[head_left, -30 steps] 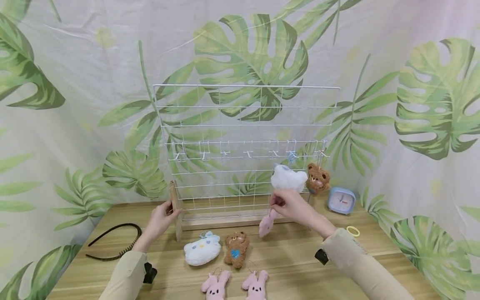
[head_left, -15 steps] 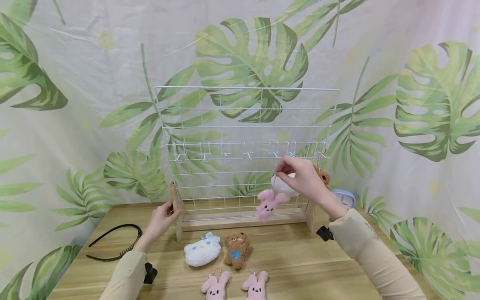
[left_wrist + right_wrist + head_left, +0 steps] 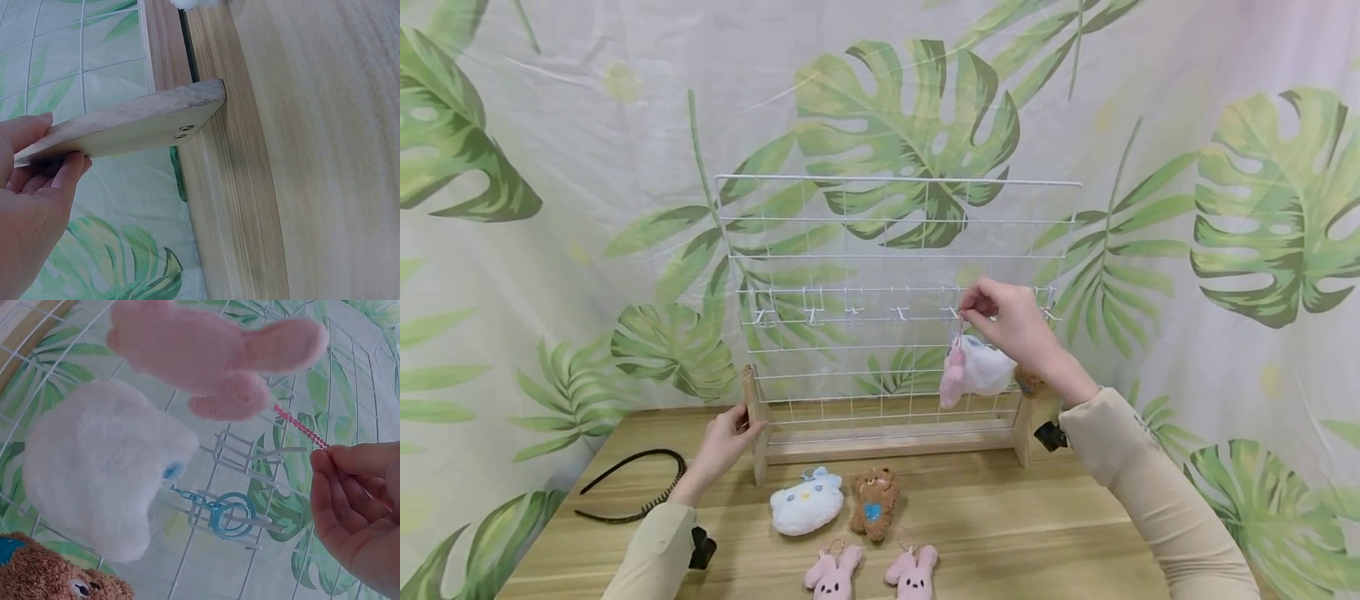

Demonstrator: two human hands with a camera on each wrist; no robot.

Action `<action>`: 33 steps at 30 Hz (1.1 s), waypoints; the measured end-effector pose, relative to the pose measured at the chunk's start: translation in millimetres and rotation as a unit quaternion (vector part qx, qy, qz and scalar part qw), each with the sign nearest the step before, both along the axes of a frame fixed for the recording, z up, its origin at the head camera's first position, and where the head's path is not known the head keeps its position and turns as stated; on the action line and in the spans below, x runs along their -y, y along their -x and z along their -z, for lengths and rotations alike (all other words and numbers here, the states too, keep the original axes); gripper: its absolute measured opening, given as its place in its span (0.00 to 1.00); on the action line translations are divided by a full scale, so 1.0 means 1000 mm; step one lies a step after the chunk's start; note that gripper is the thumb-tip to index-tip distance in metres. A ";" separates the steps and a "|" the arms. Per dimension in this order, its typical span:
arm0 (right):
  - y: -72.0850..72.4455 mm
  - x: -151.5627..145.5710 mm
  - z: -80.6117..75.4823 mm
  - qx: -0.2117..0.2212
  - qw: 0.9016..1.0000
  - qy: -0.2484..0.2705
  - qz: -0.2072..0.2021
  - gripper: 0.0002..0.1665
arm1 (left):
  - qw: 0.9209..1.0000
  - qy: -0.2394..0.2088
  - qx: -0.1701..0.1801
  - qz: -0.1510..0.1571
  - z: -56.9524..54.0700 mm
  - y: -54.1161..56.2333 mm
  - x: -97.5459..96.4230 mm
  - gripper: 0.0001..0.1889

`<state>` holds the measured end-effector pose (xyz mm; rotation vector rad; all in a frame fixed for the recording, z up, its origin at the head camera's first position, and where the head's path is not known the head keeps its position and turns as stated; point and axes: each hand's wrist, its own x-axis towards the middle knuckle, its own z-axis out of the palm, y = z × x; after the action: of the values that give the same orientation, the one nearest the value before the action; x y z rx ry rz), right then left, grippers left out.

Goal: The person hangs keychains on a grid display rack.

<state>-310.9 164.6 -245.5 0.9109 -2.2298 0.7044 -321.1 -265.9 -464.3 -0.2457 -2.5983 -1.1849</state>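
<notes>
My right hand (image 3: 1011,321) pinches the pink bead chain (image 3: 301,427) of a pink plush bunny keychain (image 3: 206,359), which dangles before the white wire grid rack (image 3: 880,257). Close by the fingertips is a bare white hook (image 3: 278,451). Beside the bunny, a white plush keychain (image 3: 100,469) hangs by its blue ring (image 3: 232,515) from another hook. Farther right hangs a brown plush bear (image 3: 56,572), partly behind my hand in the head view. My left hand (image 3: 722,437) grips the rack's left wooden side support (image 3: 131,125) between thumb and fingers.
On the wooden table (image 3: 1045,533) lie a white plush cat (image 3: 807,502), a brown plush bear with a blue heart (image 3: 875,504), and two pink bunnies, one left (image 3: 833,575) and one right (image 3: 913,575). A black headband (image 3: 632,487) lies far left. Several bare hooks line the rack.
My right hand has risen from low before the rack to hook height, lifting the pink bunny by its chain. The left hand stays on the wooden support.
</notes>
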 end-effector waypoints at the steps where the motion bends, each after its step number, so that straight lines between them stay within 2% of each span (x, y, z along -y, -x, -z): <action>1: 0.001 0.000 0.000 0.004 1.000 -0.002 0.004 0.04 | 1.000 -0.003 0.002 -0.001 0.000 0.000 0.000 0.13; 8: 0.008 -0.001 0.002 0.041 0.999 -0.016 0.016 0.03 | 1.000 -0.005 0.002 0.002 -0.001 0.000 0.001 0.13; 18: 0.023 0.004 -0.001 0.062 0.998 -0.032 0.013 0.03 | 1.000 -0.006 0.002 0.007 0.001 0.000 0.001 0.14; 24: 0.026 0.004 -0.002 0.081 0.996 -0.041 0.019 0.03 | 1.000 -0.005 0.006 0.012 0.002 0.000 0.002 0.14; 29: 0.020 0.001 -0.002 0.076 0.996 -0.030 0.021 0.02 | 1.000 -0.008 0.006 0.011 0.002 0.000 0.002 0.14; 33: 0.003 -0.004 -0.003 0.058 0.998 -0.024 0.028 0.03 | 1.000 -0.006 0.008 0.004 0.001 0.000 0.002 0.10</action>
<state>-314.1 168.3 -242.8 0.8469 -2.3752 0.6965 -321.2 -267.6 -465.1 -0.2454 -2.6059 -1.2082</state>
